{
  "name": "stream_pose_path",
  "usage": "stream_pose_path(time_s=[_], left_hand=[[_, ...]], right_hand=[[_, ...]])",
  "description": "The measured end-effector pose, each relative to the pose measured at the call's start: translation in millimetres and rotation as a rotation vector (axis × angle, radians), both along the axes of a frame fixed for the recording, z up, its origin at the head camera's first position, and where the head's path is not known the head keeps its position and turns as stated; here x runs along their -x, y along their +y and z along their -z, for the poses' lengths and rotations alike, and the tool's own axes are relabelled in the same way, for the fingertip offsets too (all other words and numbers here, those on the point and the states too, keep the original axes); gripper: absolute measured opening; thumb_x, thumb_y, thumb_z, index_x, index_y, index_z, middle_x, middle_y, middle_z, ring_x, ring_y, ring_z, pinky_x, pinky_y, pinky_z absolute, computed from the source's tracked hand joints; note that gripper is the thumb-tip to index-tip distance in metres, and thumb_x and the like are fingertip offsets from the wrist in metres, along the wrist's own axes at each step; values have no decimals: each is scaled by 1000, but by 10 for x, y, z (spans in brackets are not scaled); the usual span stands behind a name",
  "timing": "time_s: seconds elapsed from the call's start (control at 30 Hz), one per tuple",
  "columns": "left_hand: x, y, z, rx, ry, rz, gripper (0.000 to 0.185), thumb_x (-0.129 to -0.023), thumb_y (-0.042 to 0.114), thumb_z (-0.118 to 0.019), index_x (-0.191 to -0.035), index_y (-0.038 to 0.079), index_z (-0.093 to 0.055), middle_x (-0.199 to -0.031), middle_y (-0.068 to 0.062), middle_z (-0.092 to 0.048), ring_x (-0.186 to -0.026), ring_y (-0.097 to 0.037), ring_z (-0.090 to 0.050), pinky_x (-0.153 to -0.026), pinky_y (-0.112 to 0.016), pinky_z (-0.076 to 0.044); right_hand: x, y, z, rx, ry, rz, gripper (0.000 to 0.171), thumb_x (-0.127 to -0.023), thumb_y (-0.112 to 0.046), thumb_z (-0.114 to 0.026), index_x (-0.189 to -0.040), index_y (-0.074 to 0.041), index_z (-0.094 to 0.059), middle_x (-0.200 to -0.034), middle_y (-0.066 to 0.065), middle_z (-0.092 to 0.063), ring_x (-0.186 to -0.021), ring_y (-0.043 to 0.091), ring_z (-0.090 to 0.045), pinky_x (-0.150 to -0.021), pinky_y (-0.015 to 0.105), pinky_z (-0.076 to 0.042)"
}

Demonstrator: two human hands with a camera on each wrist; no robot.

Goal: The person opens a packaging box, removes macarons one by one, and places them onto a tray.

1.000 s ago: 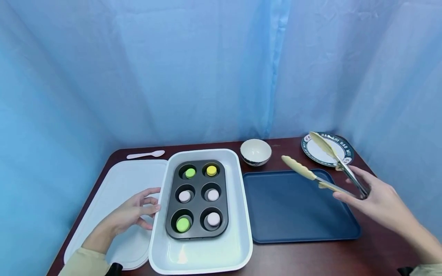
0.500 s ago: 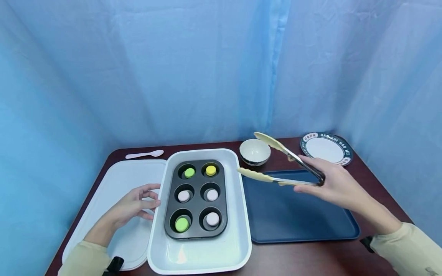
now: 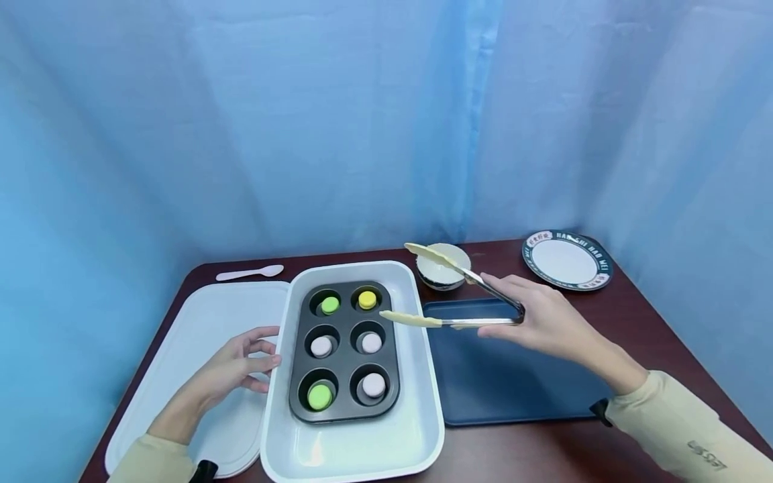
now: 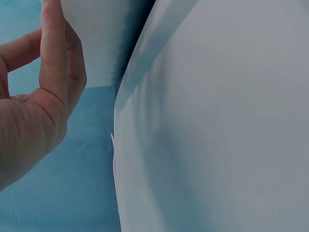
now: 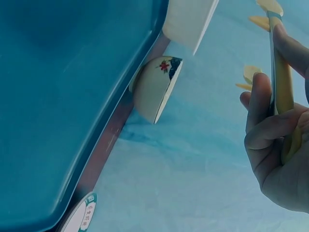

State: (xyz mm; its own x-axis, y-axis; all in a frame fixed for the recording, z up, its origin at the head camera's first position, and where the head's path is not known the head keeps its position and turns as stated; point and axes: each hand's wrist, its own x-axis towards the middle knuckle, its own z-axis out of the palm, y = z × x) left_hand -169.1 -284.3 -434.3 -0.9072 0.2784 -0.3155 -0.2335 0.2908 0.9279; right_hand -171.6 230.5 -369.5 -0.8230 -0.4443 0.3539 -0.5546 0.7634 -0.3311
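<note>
- Your left hand (image 3: 232,367), at 7 o'clock, rests with fingers relaxed and spread against the left rim of the white baking dish (image 3: 423,429), over the white board (image 3: 205,322).
- The muffin tin (image 3: 344,352) sits inside the dish and holds six small macarons.
- Your right hand (image 3: 543,322), at 3 o'clock, grips the tongs (image 3: 449,295); their tips are spread, holding nothing, above the tin's right edge.
- Step in hand, as judged: approach. Next, lower the tips around one macaron and squeeze gently.
- The bowl (image 3: 443,268) stands at 12 o'clock.
</note>
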Motion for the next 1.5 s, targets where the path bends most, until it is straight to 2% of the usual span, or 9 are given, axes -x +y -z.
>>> stream_pose_path(time_s=[0.13, 0.27, 0.37, 0.6, 0.8, 0.9, 1.1, 1.33, 1.5], left_hand=[[20, 49, 58, -12, 9, 24, 70, -95, 17, -71, -153, 0, -35, -115, -20, -56, -87, -27, -67, -72, -46, -63], [27, 63, 75, 7, 19, 18, 69, -95, 17, -71, -153, 0, -36, -114, -19, -55, -86, -27, -66, -70, -45, -64], [23, 48, 60, 33, 29, 6, 69, -95, 17, -72, -152, 1, -37, -114, -19, -54, -86, -27, -66, -70, -44, -64], [22, 13, 56, 34, 21, 1, 70, -95, 19, -73, -152, 1, -37, -115, -19, -56, -88, -26, -68, -71, -45, -63], [28, -7, 58, 19, 19, 5, 69, -95, 18, -72, -152, 1, -37, -113, -19, -57, -88, -27, -68, -72, -45, -63], [30, -12, 53, 17, 23, 8, 69, -95, 17, -72, -152, 1, -37, -113, -19, -57, -88, -27, -69, -71, -45, -63], [23, -13, 35, 19, 23, 3, 69, -95, 17, -72, -152, 1, -37, -113, -19, -57, -88, -27, -69, -71, -45, -63], [15, -19, 19, 12, 25, -1, 70, -95, 17, -72, -152, 0, -36, -112, -20, -57, -87, -27, -69, -71, -46, -63], [11, -18, 6, 7, 18, -3, 70, -95, 17, -72, -152, 0, -36, -113, -20, -57, -88, -27, -69, -72, -46, -63]], right_hand=[[7, -21, 12, -13, -29, -3, 83, -77, -53, -85, -145, -13, -58, -117, 4, -67, -58, -2, -52, -57, 25, -52], [85, -85, -2, -36, -24, -14, 83, -77, -55, -84, -144, -12, -59, -129, 10, -66, -86, 12, -69, -69, 36, -59], [181, -152, -32, -43, -17, -34, 82, -78, -55, -84, -143, -10, -59, -135, 11, -64, -109, 21, -67, -79, 42, -60], [361, -306, -107, -53, -71, -18, 77, -77, -56, -84, -138, -14, -63, -106, -1, -73, -64, 8, -56, -63, 34, -52], [484, -442, -123, -132, -56, -25, 67, -78, -50, -86, -132, -14, -69, -107, 0, -74, -73, 10, -63, -58, 31, -51], [526, -517, -144, -169, -72, -22, 64, -78, -48, -86, -131, -15, -70, -96, 0, -74, -61, 10, -56, -47, 29, -43], [605, -690, -214, -251, -98, -24, 60, -78, -46, -87, -128, -17, -73, -98, 0, -73, -57, 7, -49, -43, 27, -38], [691, -874, -257, -317, -149, -34, 60, -79, -45, -87, -130, -17, -72, -70, -10, -60, -44, 14, -35, -39, 27, -29], [735, -924, -226, -350, -154, -52, 53, -81, -45, -85, -127, -21, -73, -65, -12, -56, -42, 15, -34, -38, 27, -29]])
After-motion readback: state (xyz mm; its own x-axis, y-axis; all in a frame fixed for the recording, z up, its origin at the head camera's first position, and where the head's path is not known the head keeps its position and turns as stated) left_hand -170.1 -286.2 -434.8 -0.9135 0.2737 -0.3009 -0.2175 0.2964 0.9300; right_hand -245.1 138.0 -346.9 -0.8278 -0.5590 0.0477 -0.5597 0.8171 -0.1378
